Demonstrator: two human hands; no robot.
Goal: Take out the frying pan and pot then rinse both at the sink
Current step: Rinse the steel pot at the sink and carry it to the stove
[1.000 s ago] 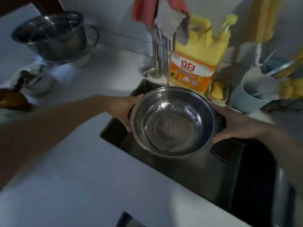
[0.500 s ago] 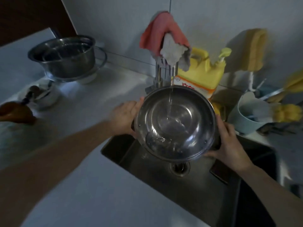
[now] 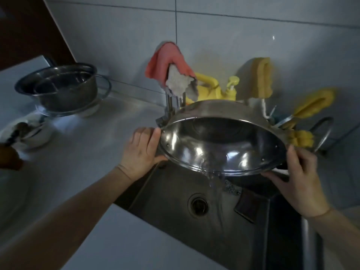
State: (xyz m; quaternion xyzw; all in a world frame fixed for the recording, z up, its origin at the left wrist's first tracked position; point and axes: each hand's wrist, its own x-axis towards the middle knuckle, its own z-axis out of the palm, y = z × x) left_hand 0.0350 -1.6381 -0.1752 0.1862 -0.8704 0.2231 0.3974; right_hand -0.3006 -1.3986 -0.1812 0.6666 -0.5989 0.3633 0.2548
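both hands, left hand (image 3: 141,151) and right hand (image 3: 298,178), grasp the tilted steel pot (image 3: 220,145); pour slowly over the sink (image 3: 175,201) drain.

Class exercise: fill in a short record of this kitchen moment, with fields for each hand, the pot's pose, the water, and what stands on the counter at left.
left hand: grips the steel pot's left rim
right hand: grips the pot's right rim
pot pose: tilted, opening toward the camera, over the sink
water: pours off the pot's lower rim into the sink
counter at left: second steel pot, upright
faucet: draped with a pink cloth
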